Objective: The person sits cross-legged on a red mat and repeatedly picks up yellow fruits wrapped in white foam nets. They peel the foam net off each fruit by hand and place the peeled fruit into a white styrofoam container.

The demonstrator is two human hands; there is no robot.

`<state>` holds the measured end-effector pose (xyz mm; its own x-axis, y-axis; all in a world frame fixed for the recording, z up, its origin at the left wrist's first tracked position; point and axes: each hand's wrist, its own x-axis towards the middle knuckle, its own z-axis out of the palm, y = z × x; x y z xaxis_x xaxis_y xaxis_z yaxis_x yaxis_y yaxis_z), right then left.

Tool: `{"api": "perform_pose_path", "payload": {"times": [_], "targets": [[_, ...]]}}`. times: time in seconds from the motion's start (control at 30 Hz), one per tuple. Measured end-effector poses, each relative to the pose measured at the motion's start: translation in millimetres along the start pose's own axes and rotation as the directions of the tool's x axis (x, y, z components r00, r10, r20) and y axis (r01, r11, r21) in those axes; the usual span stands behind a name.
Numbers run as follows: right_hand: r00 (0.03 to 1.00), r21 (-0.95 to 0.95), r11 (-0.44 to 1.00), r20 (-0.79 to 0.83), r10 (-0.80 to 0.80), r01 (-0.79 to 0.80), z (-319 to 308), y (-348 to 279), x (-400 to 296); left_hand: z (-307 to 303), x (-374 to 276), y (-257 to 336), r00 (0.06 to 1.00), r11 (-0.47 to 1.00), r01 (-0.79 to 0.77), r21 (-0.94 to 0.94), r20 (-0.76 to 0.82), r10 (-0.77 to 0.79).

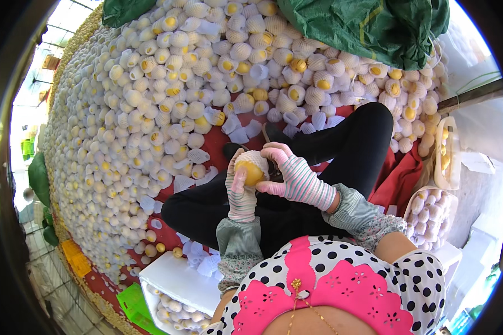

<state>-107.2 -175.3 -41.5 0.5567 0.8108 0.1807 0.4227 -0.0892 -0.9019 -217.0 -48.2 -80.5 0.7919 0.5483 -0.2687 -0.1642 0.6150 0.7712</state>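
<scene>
Both hands wear pink and white striped knit gloves and meet in front of the crossed legs. My left hand [242,192] is closed around the left side of a round yellow fruit [250,171], its thumb on the front. A white foam net sleeve [251,158] covers the fruit's upper part. On the right side, my right hand [291,173] has its fingertips at the foam sleeve and its thumb near the fruit's lower edge. Loose foam net sleeves [239,130] lie on the red cloth [211,146] beyond the feet.
A large heap of foam-sleeved yellow fruit [142,96] spreads ahead and left. Green woven sacks [369,29] rest on its far side. At lower left stand a white foam box [184,278] and a green crate [136,307]; at right, a container of sleeved fruit [431,217].
</scene>
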Motion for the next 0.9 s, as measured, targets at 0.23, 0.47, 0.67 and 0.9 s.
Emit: {"api": "perform_pose_path", "payload": {"times": [0.23, 0.47, 0.67, 0.9], "targets": [[0.980, 0.348, 0.916, 0.069, 0.188, -0.200, 16.8, 23.3, 3.2, 17.3, -3.9, -8.9, 0.991, 0.989, -0.023, 0.148, -0.123, 0.042], [0.913, 0.812, 0.447, 0.240, 0.328, -0.375, -1.8, 18.8, -4.6, 25.2, -16.8, -0.7, 0.950, 0.697, -0.107, 0.709, -0.134, 0.282], [0.915, 0.768, 0.514, 0.237, 0.325, -0.382, 0.0, 15.6, -5.7, 26.4, -16.7, 17.6, 0.901, 0.174, -0.239, 0.955, 0.151, 0.408], [0.898, 0.817, 0.399, 0.300, 0.321, -0.416, 0.6, 25.6, -8.8, 21.6, -20.5, 22.5, 0.891, 0.035, -0.291, 0.956, 0.257, 0.374]]}}
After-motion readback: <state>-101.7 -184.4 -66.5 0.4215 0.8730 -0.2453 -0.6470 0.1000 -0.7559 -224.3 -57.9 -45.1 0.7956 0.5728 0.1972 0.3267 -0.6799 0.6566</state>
